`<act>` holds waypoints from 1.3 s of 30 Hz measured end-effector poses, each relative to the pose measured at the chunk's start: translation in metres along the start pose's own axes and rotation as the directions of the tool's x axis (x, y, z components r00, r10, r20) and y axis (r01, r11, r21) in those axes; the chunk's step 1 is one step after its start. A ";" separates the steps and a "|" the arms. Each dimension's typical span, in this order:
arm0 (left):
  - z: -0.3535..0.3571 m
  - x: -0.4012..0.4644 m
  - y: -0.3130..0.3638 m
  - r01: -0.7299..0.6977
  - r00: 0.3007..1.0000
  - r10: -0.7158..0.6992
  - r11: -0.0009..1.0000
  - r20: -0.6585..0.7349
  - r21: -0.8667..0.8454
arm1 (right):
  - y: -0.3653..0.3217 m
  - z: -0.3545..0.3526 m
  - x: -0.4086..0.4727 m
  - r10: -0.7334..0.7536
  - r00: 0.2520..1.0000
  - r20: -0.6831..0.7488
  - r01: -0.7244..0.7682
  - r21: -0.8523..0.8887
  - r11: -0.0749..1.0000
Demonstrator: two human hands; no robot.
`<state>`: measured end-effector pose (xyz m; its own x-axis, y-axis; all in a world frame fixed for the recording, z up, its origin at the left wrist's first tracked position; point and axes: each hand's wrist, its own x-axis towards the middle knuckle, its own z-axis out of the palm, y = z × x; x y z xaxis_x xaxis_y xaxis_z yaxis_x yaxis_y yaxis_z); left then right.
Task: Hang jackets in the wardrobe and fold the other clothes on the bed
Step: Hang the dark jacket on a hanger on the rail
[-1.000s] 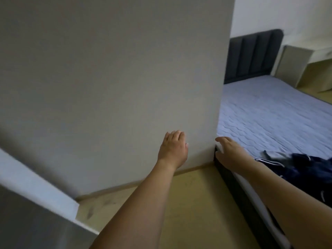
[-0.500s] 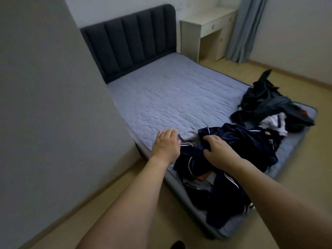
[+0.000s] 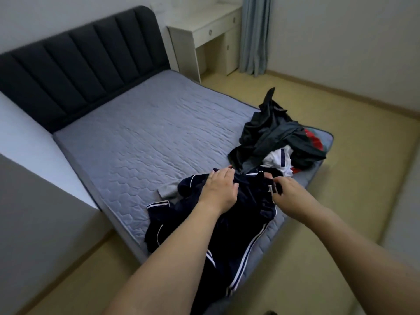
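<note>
Navy jacket (image 3: 247,214) on bed (image 3: 145,133), under left hand (image 3: 219,192), right hand (image 3: 289,196) pinching it

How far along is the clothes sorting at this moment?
Nothing looks finished: no folded stack shows on the bed, and no wardrobe is in view. In hand: the left hand rests on the navy white-striped garment while the right hand pinches it. Left: that garment, the grey piece, and the dark pile with white and red items.
</note>
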<state>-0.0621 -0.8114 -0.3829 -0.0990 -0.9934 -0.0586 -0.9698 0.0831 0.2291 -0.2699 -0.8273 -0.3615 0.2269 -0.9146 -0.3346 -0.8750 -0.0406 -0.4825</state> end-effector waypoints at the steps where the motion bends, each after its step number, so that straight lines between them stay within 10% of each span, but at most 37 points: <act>1: 0.002 0.013 0.012 -0.019 0.999 0.019 1.000 0.027 0.024 | 0.014 -0.015 0.010 -0.005 1.000 -0.010 0.005 0.016 1.000; 25: 0.078 0.516 0.099 0.349 0.911 -0.335 0.937 0.241 -0.018 | 0.227 -0.238 0.501 -0.017 0.987 0.162 0.000 0.108 0.994; 39: 0.314 0.871 0.035 0.741 0.671 -0.641 0.576 0.373 -0.345 | 0.415 -0.101 0.927 0.156 0.930 0.333 -0.244 0.238 0.940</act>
<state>-0.2527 -1.6491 -0.7311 0.4719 -0.6905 -0.5482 -0.5551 -0.7158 0.4236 -0.4659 -1.7329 -0.7903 0.2165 -0.7229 -0.6561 -0.7759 0.2805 -0.5651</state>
